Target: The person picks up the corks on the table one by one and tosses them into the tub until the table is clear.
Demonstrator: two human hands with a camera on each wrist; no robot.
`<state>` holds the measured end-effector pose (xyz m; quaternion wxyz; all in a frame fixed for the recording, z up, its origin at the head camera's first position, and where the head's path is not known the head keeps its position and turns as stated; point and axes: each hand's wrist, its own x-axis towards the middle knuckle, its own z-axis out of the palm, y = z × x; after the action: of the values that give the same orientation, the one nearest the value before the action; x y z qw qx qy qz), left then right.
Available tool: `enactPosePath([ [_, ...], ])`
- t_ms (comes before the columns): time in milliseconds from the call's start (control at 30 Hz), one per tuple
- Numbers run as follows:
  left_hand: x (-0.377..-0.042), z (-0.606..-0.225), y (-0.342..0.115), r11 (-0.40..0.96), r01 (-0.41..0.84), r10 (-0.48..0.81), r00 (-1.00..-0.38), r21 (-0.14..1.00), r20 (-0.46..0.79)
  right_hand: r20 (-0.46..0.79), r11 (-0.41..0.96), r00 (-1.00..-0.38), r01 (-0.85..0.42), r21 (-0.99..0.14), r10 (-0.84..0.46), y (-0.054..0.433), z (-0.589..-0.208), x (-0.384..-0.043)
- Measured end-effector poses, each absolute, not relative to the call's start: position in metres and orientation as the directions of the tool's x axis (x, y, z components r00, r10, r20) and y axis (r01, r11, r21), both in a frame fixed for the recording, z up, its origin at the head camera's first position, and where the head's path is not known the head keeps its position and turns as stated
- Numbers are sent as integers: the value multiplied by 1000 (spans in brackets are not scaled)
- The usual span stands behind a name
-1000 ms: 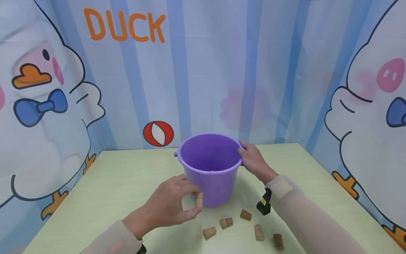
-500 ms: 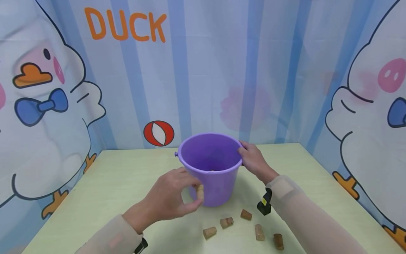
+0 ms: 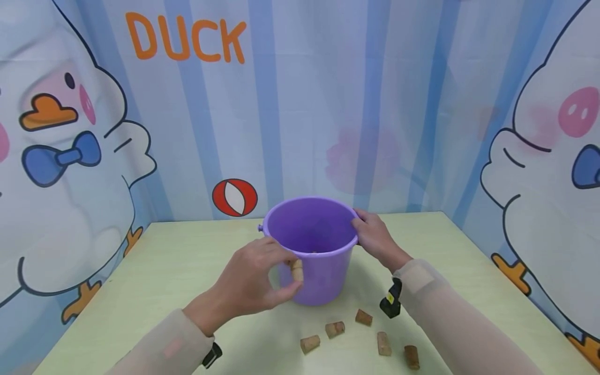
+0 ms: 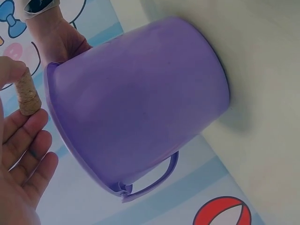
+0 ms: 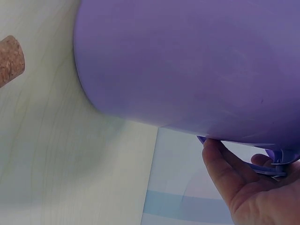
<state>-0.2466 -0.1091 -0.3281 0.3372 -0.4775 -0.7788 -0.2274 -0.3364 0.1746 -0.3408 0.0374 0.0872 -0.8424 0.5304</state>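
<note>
A purple bucket (image 3: 323, 276) stands upright on the table, its rim facing up. My left hand (image 3: 250, 276) pinches a cork (image 3: 297, 270) between thumb and fingertips, just in front of the bucket's near left rim. In the left wrist view the same cork (image 4: 28, 91) is held beside the rim, apart from it. My right hand (image 3: 377, 237) grips the bucket's right rim; in the right wrist view its fingers lie by the handle (image 5: 267, 169). A small bit of something pale shows low inside the bucket, too little to identify.
Several loose corks lie on the pale table (image 3: 197, 250) in front of the bucket, among them a light cork (image 3: 310, 344) at left and a darker cork (image 3: 411, 357) at right. A duck-print curtain (image 3: 309, 104) stands behind and at both sides.
My left hand has risen with the cork, from low beside the bucket's wall to just under the rim. The right hand and the bucket have stayed put.
</note>
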Motion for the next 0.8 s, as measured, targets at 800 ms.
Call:
enactPosePath([
  [800,-262,-318,-100,561,827,475,-353,32,806,154,429,-981,-189,-883,-113,175,-340,-337],
])
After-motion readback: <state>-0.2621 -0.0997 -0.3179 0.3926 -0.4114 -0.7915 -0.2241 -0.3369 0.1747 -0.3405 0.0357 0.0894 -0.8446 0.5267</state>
